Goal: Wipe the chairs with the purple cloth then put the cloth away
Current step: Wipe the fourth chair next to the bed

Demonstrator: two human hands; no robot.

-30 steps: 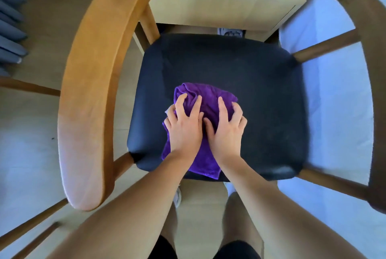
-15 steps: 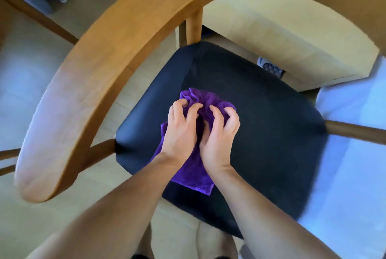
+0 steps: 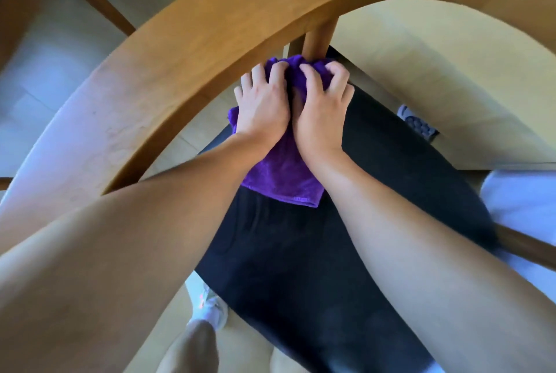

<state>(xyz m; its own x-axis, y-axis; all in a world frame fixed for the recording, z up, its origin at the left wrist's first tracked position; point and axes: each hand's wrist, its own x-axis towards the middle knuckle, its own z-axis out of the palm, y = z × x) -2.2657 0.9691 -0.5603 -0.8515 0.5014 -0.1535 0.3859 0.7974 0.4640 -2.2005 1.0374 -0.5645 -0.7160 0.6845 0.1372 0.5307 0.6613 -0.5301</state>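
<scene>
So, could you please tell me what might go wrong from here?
The left hand and right hand bunch the purple cloth right beside the wooden post under the armrest, so knuckles may knock the wood. The cloth is crumpled, so it may miss parts of the black seat.

1. The left hand (image 3: 261, 111) and right hand (image 3: 322, 120) are bare, with short nails on the fingers (image 3: 310, 79).
2. The left forearm (image 3: 150, 222) and right forearm (image 3: 406, 237) are bare.
3. A white shoe (image 3: 212, 311) carries a small pink mark, with a bare lower leg (image 3: 192, 345) above it.
</scene>
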